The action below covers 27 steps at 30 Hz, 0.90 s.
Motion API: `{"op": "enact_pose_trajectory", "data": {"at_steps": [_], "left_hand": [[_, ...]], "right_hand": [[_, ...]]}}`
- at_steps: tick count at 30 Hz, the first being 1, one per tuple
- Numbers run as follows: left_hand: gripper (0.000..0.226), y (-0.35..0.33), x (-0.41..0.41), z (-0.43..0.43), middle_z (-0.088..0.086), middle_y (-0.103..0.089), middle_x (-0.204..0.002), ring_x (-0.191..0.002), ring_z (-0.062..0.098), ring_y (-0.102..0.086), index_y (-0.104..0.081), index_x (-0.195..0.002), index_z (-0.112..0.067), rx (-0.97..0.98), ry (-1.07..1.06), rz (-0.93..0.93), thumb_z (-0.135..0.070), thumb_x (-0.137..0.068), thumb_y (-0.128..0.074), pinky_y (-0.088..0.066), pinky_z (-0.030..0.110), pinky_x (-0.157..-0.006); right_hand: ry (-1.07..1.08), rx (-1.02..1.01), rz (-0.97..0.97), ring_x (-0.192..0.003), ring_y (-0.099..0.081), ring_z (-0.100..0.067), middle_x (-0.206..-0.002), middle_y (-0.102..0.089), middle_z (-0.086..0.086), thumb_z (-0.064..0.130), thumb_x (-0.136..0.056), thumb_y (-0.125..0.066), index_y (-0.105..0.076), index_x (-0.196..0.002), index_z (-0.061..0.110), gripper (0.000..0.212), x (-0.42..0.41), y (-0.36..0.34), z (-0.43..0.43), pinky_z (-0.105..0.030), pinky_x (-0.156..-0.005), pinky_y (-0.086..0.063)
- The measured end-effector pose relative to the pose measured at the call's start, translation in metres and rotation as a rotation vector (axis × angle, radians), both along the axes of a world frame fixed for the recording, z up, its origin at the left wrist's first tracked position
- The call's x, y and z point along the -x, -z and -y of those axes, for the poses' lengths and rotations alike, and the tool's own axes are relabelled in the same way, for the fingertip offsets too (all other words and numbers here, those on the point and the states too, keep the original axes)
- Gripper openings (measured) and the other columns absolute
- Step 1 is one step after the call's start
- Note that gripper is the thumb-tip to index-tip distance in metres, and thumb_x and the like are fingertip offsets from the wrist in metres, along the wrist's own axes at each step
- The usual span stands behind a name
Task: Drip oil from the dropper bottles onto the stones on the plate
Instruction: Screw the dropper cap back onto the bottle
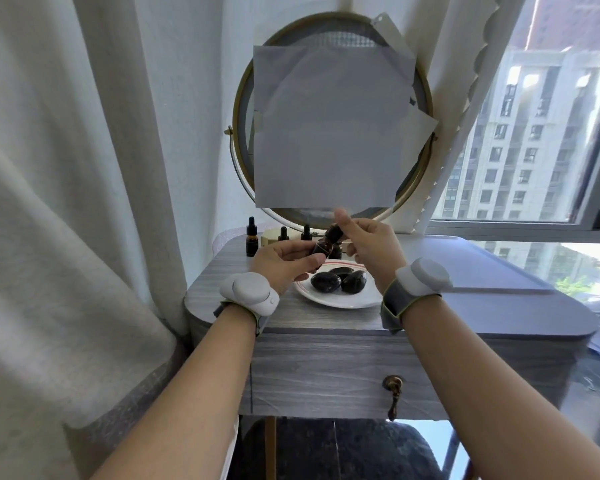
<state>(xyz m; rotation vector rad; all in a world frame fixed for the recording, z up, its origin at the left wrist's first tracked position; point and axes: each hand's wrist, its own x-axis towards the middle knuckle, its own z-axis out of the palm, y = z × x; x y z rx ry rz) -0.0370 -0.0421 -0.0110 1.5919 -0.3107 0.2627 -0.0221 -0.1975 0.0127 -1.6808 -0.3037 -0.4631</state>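
Held dropper bottle [322,248]: small, amber glass, raised just above the far-left edge of the plate [340,302], on which three dark polished stones [338,280] lie touching one another. The bottle is judged light, rigid and breakable, and its smooth glass is liable to slip if oiled. The body is the place to hold it, and the black cap [334,233] the place to turn or lift (the rubber bulb is probably soft and would yield). Left hand [284,263]: fingers and thumb curled round the bottle's body, tilting its top up and to the right. Right hand [371,244]: fingertips pinched on the cap, one digit raised clear. Further dropper bottles [252,237] stand upright at the far left of the table [326,320], below the paper-covered mirror [326,126].
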Motion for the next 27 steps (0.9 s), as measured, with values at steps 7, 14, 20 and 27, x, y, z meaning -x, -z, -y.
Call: {"op": "enact_pose_trajectory", "data": {"at_steps": [7, 14, 20, 27], "left_hand": [[0.017, -0.0001, 0.0004, 0.0002, -0.01, -0.072, -0.073, -0.063, 0.003, -0.067, -0.069, -0.091, -0.022, 0.03, -0.017, -0.002, -0.011, -0.078, -0.073, -0.054, 0.014, -0.06], [0.018, 0.0008, 0.0006, 0.0, -0.006, -0.072, -0.077, -0.062, 0.003, -0.067, -0.069, -0.094, -0.019, 0.04, -0.021, -0.003, -0.01, -0.078, -0.073, -0.054, 0.014, -0.061], [0.021, 0.0007, 0.0001, 0.0001, -0.005, -0.072, -0.08, -0.063, 0.002, -0.067, -0.069, -0.095, -0.019, 0.027, -0.02, 0.004, -0.01, -0.077, -0.073, -0.054, 0.014, -0.06], [0.027, -0.0006, 0.0023, 0.0007, -0.003, -0.071, -0.08, -0.064, 0.002, -0.068, -0.068, -0.104, -0.012, 0.018, -0.007, -0.003, -0.009, -0.078, -0.073, -0.054, 0.013, -0.061]], "right_hand": [[-0.076, -0.007, 0.0, -0.059, -0.053, -0.005, -0.082, -0.068, 0.005, 0.017, -0.092, -0.061, -0.07, -0.11, 0.011, 0.021, 0.0012, -0.0034, 0.007, -0.008, -0.051, -0.04], [-0.111, 0.031, 0.046, -0.061, -0.052, -0.008, -0.087, -0.066, -0.003, 0.008, -0.093, -0.058, -0.065, -0.115, 0.01, 0.023, 0.0014, -0.0021, 0.0022, -0.008, -0.051, -0.041], [-0.121, 0.064, 0.003, -0.055, -0.049, -0.005, -0.075, -0.061, -0.002, 0.022, -0.092, -0.062, -0.068, -0.094, 0.016, 0.008, -0.0048, 0.0001, 0.0008, -0.009, -0.049, -0.039], [0.014, 0.12, -0.026, -0.053, -0.052, 0.0, -0.066, -0.058, 0.008, 0.049, -0.078, -0.071, -0.062, -0.086, 0.014, 0.037, -0.0046, 0.001, 0.0006, -0.013, -0.051, -0.041]]}}
